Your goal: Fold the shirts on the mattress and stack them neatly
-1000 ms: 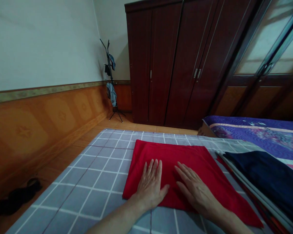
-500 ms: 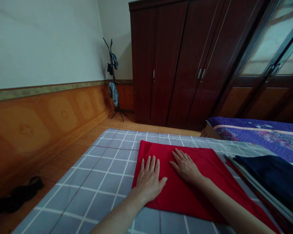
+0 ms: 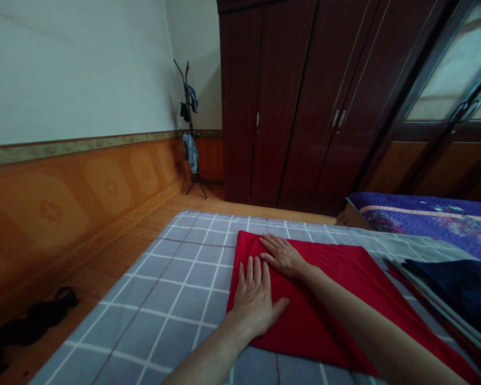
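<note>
A red cloth [image 3: 324, 315] lies flat and folded on a bed with a grey checked sheet [image 3: 176, 283]. On the cloth's left part rests my left hand [image 3: 256, 299], palm down, thumb spread to the right. My right hand [image 3: 282, 254] lies flat near the cloth's far left edge, just beyond the left fingertips, its fingers pointing left. Neither hand grips anything. Beside the cloth on the right is a stack of folded clothes [image 3: 457, 289], dark blue on top with white and red layers below.
Dark wooden wardrobes [image 3: 280, 107] stand behind the bed. A coat rack [image 3: 190, 123] with hanging items is in the corner. At the right is a purple floral bedspread [image 3: 433, 211]. Black objects [image 3: 36, 318] lie on the floor at left.
My right hand has slid left and farther away across the red cloth, closer to my left hand's fingertips. My left hand stays flat at the cloth's left side. The view has shifted slightly.
</note>
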Demonstrator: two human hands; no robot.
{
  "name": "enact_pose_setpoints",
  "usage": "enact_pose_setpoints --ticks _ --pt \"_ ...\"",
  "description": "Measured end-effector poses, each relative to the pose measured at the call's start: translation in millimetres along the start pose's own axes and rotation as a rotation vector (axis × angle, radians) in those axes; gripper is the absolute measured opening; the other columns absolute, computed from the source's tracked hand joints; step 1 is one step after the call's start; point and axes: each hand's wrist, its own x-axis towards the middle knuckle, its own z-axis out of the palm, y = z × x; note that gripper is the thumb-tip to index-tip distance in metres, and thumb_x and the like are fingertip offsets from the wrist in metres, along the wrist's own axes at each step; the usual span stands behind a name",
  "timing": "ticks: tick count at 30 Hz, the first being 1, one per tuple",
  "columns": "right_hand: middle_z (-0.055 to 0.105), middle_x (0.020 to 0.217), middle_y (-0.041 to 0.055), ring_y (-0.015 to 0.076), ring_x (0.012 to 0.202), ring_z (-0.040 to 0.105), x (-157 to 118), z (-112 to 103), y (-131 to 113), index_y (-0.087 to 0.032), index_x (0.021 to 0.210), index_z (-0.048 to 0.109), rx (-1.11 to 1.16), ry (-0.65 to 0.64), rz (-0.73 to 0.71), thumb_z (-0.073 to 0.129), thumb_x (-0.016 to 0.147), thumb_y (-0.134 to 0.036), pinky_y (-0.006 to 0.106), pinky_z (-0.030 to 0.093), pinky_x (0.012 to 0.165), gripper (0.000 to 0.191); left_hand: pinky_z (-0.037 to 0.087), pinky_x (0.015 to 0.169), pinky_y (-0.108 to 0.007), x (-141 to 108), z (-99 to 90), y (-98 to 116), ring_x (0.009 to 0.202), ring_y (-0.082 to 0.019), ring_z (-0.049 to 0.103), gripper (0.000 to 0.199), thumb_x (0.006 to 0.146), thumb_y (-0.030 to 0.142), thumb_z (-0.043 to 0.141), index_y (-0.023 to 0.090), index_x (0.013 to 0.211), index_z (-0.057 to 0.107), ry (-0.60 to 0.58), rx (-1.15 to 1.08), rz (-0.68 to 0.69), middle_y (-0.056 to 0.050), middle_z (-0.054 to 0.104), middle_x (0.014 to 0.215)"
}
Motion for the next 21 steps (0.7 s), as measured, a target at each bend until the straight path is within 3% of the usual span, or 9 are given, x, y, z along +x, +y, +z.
enact_pose_setpoints --ticks 9,14,18,21 --pt "0.034 0.148 0.0088 0.0276 0.135 0.030 -6 -2 74 -0.019 0.142 0.037 -0.119 -0.022 0.240 0.023 0.093 -0.055 0.047 0.025 0.108 0.063 0.004 0.113 -0.056 -6 -15.5 8 0.139 -0.037 -0.006 0.090 0.084 0.069 0.032 0.006 0.147 0.019 -0.023 -0.050 -0.058 -0.021 0.008 0.152" --pt "0.032 0.147 0.0193 0.0349 0.135 0.028 -32 -11 94 -0.008 0.142 0.034 -0.208 0.034 0.457 0.022 0.091 -0.054 0.056 0.021 0.107 0.070 0.004 0.112 -0.056 -7 -12.0 6 0.139 -0.037 -0.007 0.091 0.083 0.069 0.034 0.007 0.147 0.017 -0.008 -0.078 -0.060 -0.021 0.006 0.153" --pt "0.026 0.151 0.0136 0.0294 0.139 0.019 -70 0 79 -0.013 0.145 0.028 -0.221 0.095 0.335 0.024 0.090 -0.058 0.049 0.019 0.111 0.071 0.005 0.112 -0.056 -6 -6.7 5 0.139 -0.038 -0.006 0.091 0.082 0.069 0.034 0.007 0.147 0.018 0.007 -0.075 -0.050 -0.021 0.007 0.152" --pt "0.030 0.150 0.0111 0.0274 0.139 0.022 -104 7 87 -0.017 0.143 0.033 -0.180 0.065 0.284 0.023 0.090 -0.056 0.047 0.025 0.110 0.066 0.005 0.112 -0.057 -6 -4.1 5 0.139 -0.039 -0.005 0.092 0.082 0.070 0.034 0.006 0.147 0.019 0.015 -0.050 -0.046 -0.022 0.008 0.152"
